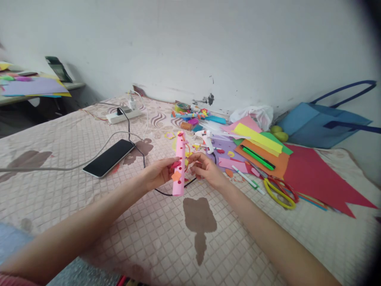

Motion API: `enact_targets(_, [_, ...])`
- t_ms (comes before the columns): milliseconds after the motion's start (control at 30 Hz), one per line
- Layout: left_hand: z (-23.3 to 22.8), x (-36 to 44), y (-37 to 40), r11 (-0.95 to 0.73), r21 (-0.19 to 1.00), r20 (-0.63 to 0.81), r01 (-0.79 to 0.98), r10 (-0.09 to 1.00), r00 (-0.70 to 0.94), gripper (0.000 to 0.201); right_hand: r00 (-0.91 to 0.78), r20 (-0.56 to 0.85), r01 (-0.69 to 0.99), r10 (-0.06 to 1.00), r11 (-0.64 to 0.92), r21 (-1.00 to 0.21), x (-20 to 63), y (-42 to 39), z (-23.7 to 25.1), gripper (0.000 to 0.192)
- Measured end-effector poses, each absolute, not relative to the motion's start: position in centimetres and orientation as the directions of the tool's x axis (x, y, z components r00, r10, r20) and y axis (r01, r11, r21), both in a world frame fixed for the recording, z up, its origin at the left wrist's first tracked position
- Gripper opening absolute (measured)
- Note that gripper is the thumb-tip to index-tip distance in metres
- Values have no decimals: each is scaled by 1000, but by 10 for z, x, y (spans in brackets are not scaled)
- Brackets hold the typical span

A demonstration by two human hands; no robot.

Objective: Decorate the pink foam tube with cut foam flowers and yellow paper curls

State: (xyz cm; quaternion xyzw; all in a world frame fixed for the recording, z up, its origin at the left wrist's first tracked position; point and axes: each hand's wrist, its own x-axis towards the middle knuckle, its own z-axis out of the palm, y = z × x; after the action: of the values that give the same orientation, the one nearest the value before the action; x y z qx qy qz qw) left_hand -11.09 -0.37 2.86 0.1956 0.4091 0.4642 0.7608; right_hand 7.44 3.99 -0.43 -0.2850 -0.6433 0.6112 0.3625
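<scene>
My left hand (160, 173) grips a pink paper tube (179, 184), its fingers closed at the left side. The tube stands nearly upright above the table and carries red dots, an orange flower (176, 176) and a red piece near my thumb. Close on its right side, my right hand (205, 169) has its fingers curled together by a thin orange curved strip (188, 151). Whether those fingertips hold the strip or some smaller piece cannot be made out. Behind the hands lies a white glue gun (206, 141), its black cable running under the tube.
A phone (109, 158) and a power strip (123, 116) with cables are on the left. On the right are coloured papers (315, 174), a green marker (258, 157), yellow-handled scissors (278, 194) and a blue bag (321, 123). A wall (184, 47) stands behind.
</scene>
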Motion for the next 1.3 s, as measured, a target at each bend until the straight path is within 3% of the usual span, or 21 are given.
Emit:
enact_targets(933, [25,-119,-1,491,712,-418,-502,871,259,17,-691,33,100,722,141,-985,80,46,-9,25])
enact_targets(1300, [18,-124,4,441,755,-390,-485,897,208,11,-608,-65,127,792,15,-992,79,42,3,26])
